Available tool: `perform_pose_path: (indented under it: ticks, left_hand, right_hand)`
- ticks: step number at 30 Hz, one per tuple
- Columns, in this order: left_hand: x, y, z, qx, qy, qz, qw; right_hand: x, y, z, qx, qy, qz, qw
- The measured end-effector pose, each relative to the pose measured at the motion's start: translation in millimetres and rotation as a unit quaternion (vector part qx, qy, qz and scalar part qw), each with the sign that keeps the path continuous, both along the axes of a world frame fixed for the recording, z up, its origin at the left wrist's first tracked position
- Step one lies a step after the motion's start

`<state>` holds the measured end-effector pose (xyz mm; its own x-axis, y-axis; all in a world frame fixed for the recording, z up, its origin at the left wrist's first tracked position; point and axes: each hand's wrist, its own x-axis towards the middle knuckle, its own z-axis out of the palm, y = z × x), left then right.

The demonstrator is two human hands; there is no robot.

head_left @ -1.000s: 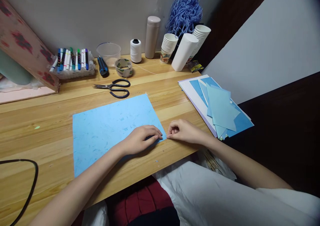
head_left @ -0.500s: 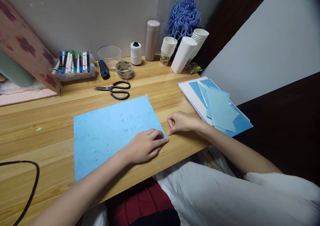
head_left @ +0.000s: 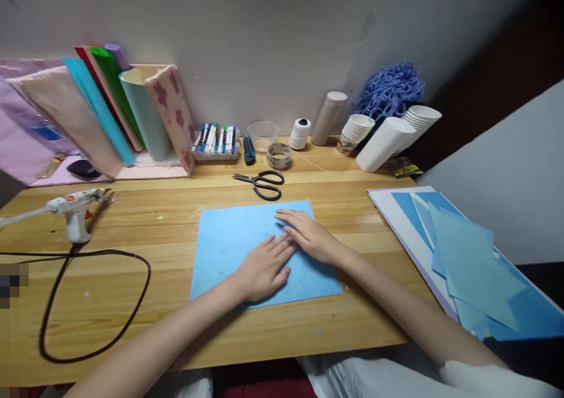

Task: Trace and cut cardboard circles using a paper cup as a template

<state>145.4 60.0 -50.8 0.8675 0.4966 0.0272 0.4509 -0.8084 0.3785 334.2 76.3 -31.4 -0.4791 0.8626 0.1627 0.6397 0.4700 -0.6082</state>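
Note:
A blue sheet (head_left: 229, 239) lies flat on the wooden table, faintly marked on its surface. My left hand (head_left: 265, 269) rests palm down on its middle, fingers stretched out and pointing up to the right. Just beside it, my right hand (head_left: 308, 233) lies over the sheet's right part with its fingers extended to the left. The fingertips of the two hands meet or overlap slightly. Neither hand holds anything. Beyond the sheet's far edge are black-handled scissors (head_left: 264, 181), with their blades to the left.
Along the wall stand markers (head_left: 215, 138), a utility knife (head_left: 249, 150), a tape roll (head_left: 279, 156), thread (head_left: 300, 134), a bottle (head_left: 329, 118) and paper cups (head_left: 355, 134). A glue gun (head_left: 77, 213) with a looped black cable (head_left: 145, 286) sits left. Blue papers (head_left: 471, 257) lie right.
My right hand has moved from the table beside the sheet onto it, its fingers now extended. My left hand has shifted from the corner to the middle. The view has swung left.

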Motion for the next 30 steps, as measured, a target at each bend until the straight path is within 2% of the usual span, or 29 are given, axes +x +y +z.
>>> perform_pose_path:
  ticks: [3, 5, 7, 12, 20, 27, 30]
  left_hand:
    - [-37, 19, -1.7, 0.034, 0.021, 0.107, 0.993]
    - [-52, 27, -3.4, 0.058, 0.023, 0.162, 0.985]
    - [-59, 30, -5.6, 0.075, 0.023, 0.209, 0.975]
    - [-64, 27, -11.4, 0.092, 0.026, 0.286, 0.954]
    - [-88, 28, -10.0, 0.099, 0.009, 0.247, 0.964]
    - [-85, 32, -9.9, 0.073, 0.011, 0.233, 0.97]
    - [-83, 27, 1.0, 0.023, -0.005, 0.209, 0.978]
  right_hand:
    - [-12, 8, -20.0, 0.003, -0.087, 0.027, 0.996]
    - [-20, 7, -26.8, 0.01, -0.133, 0.034, 0.99]
    - [-28, 2, -28.0, 0.013, -0.156, 0.044, 0.987]
    - [-49, -13, -21.9, -0.003, -0.143, 0.133, 0.981]
    - [-55, -16, -13.5, -0.043, -0.137, 0.134, 0.98]
    - [-60, -13, -11.4, -0.048, -0.134, 0.108, 0.984]
    - [-61, -19, -5.3, -0.056, -0.133, 0.083, 0.986]
